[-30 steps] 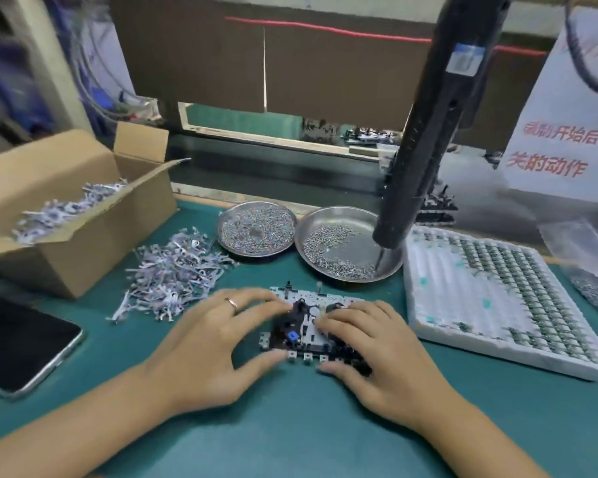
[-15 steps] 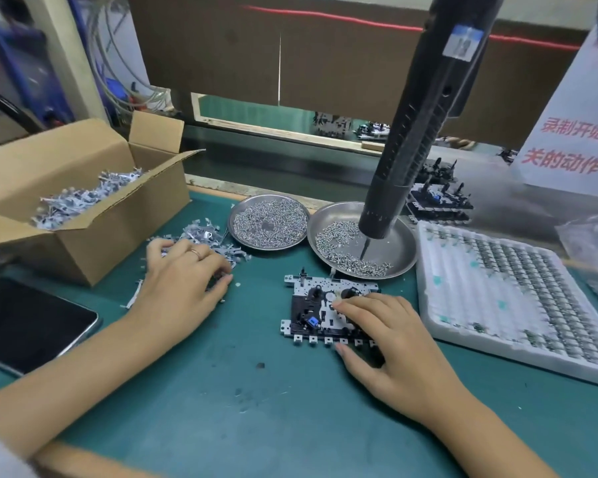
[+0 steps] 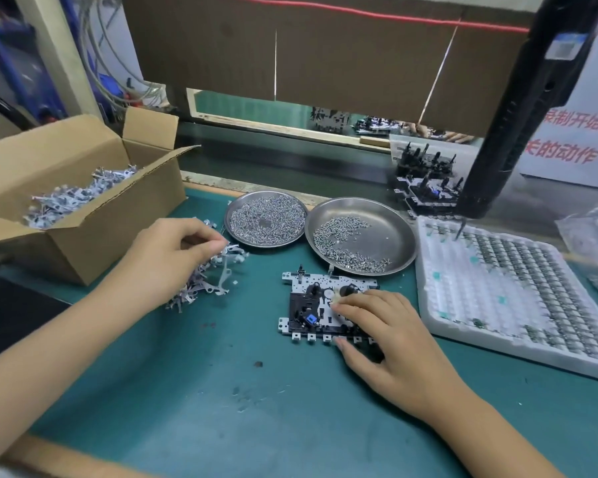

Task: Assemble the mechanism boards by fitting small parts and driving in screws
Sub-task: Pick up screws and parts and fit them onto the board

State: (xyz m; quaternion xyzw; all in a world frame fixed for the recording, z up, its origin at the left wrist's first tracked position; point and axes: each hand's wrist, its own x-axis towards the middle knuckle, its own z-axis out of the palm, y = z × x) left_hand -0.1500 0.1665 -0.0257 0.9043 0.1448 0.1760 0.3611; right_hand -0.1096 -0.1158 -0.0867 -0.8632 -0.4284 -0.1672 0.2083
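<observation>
Green bench mat [image 3: 194, 401]. One mechanism board [image 3: 320, 310] lies at centre, the right hand [image 3: 390, 343] pressing it flat with relaxed fingers. Left hand [image 3: 166, 260] pinches one metal bracket [image 3: 225, 270], apparently, from the loose pile [image 3: 201, 288]. Step: part pick-up. Next: seat the bracket on the board. Two screw dishes [image 3: 399, 236].

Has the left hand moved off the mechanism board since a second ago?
Yes. The left hand left the mechanism board and went left to the loose metal parts pile beside the cardboard box.

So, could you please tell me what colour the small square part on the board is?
Blue, clearest in the head view.
</observation>
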